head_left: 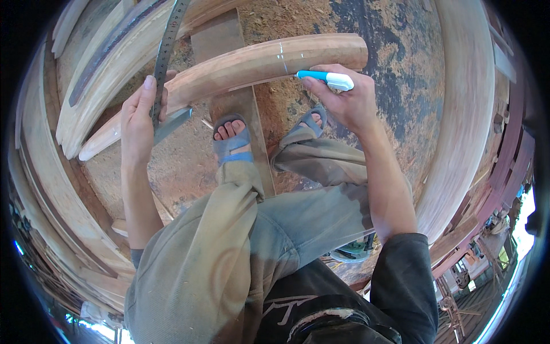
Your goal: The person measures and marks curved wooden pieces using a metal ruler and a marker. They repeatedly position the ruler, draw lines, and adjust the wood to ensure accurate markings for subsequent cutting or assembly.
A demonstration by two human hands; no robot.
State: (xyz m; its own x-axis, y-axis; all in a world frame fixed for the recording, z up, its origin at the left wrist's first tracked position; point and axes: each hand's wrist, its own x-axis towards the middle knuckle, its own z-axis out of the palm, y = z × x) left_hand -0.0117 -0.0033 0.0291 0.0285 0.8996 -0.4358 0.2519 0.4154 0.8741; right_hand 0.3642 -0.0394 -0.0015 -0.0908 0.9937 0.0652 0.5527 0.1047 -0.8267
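Note:
In my left hand [136, 126] is a carpenter's square [164, 54], pinched between thumb and fingers. Its metal ruler blade points up and away, while the shiny stock juts out to the right below the hand. My right hand [354, 102] grips a blue and white marker pen [325, 78]. The pen's tip is at the near edge of a curved timber piece [229, 67], which lies across in front of me. White marks and a thin dark line cross the timber just above the tip. Whether the tip touches the wood is too small to tell.
More curved timbers [106, 80] lie at the far left, one with a dark strip. A large pale timber [467, 109] stands along the right. My sandalled feet [232, 137] rest near a flat board [229, 103] on the sawdust-strewn floor. A power tool [352, 251], partly hidden, is beside my leg.

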